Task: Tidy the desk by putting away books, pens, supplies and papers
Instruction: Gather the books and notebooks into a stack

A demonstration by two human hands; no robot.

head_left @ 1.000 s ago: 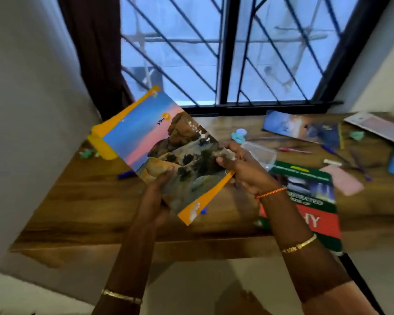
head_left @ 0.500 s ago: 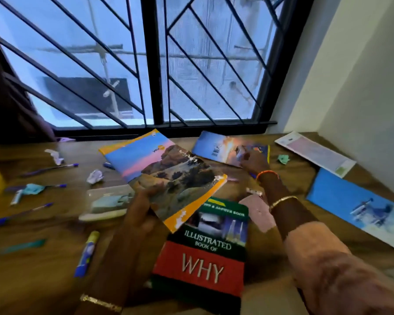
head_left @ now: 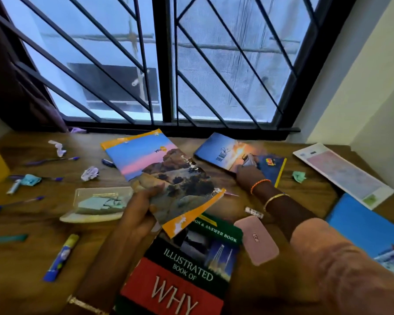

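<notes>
Right hand [head_left: 248,176] now on glossy blue notebook [head_left: 218,152]; left hand [head_left: 141,212] w/ thin booklet [head_left: 166,178].

**What I count on my tabletop**

I count four notebooks: one lifted [head_left: 162,176], one by the window [head_left: 223,153], one at the right edge [head_left: 362,226] and the WHY book [head_left: 182,269]. One long paper sheet [head_left: 341,173]. Three crumpled paper balls: two white [head_left: 58,147] [head_left: 89,173], one green [head_left: 298,176]. One glue stick [head_left: 60,258], one pink case [head_left: 256,239], one clear plastic box [head_left: 98,204]. Several pens lie at left, too blurred to count exactly.
</notes>
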